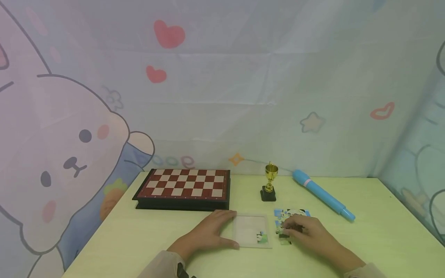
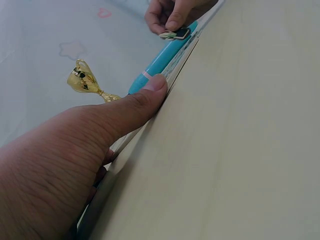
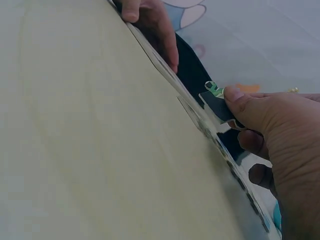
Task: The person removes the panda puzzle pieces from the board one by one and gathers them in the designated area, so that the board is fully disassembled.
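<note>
A pale puzzle tray (image 1: pixel 248 228) lies flat on the table, with one puzzle piece (image 1: pixel 261 237) in its lower right corner. My left hand (image 1: pixel 212 232) rests at the tray's left side, thumb and fingers spread along it; in the left wrist view its thumb (image 2: pixel 145 97) is stretched out. To the right of the tray lie several loose puzzle pieces (image 1: pixel 278 213), partly hidden under my right hand (image 1: pixel 311 235). That hand pinches a puzzle piece (image 3: pixel 216 102) between thumb and fingers, raised above the others; its dark side and a bit of green show.
Behind the left hand sits a dark-edged chessboard box (image 1: pixel 187 184). A small gold trophy (image 1: pixel 269 183) on a black base stands behind the tray. At the right back lies a blue pen-shaped object (image 1: pixel 323 196). A printed cloth (image 1: pixel 222 127) hangs behind the table (image 1: pixel 382 239).
</note>
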Tool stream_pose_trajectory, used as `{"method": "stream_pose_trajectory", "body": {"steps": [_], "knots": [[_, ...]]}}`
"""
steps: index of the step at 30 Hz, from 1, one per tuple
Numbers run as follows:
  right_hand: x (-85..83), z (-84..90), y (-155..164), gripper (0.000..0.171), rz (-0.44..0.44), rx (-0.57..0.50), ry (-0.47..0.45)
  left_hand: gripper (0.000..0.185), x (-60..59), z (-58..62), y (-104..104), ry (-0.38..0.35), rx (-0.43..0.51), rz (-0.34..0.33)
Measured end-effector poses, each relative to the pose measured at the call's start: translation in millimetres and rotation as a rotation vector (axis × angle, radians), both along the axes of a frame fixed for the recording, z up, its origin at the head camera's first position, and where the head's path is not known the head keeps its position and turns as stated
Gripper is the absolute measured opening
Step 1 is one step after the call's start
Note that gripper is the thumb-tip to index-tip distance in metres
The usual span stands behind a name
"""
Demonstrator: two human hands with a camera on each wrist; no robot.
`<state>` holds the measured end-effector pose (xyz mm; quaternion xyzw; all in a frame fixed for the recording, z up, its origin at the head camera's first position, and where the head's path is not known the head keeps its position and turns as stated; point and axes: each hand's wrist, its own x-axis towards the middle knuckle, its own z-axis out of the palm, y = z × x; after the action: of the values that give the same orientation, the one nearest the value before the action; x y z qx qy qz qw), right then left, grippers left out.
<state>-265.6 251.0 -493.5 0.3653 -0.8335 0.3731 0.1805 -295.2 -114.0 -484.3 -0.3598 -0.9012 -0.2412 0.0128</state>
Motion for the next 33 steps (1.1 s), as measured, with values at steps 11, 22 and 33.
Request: {"method": "stream_pose_trajectory", "body": {"steps": [11, 22, 33], "knots": [[11.3, -8.0, 45, 0.032, -0.003, 0.004, 0.059, 0.101, 0.4, 0.7, 0, -0.026, 0.001, 0.012], [7.9, -8.1, 45, 0.033, 0.024, 0.063, 0.127, 0.1, 0.9, 2.2, 0, -0.035, 0.014, 0.009], [5.7, -9.4, 46, 0.032, 0.056, 0.1, 0.181, 0.1, -1.8, -2.8, 0, -0.011, 0.007, 0.009]]}}
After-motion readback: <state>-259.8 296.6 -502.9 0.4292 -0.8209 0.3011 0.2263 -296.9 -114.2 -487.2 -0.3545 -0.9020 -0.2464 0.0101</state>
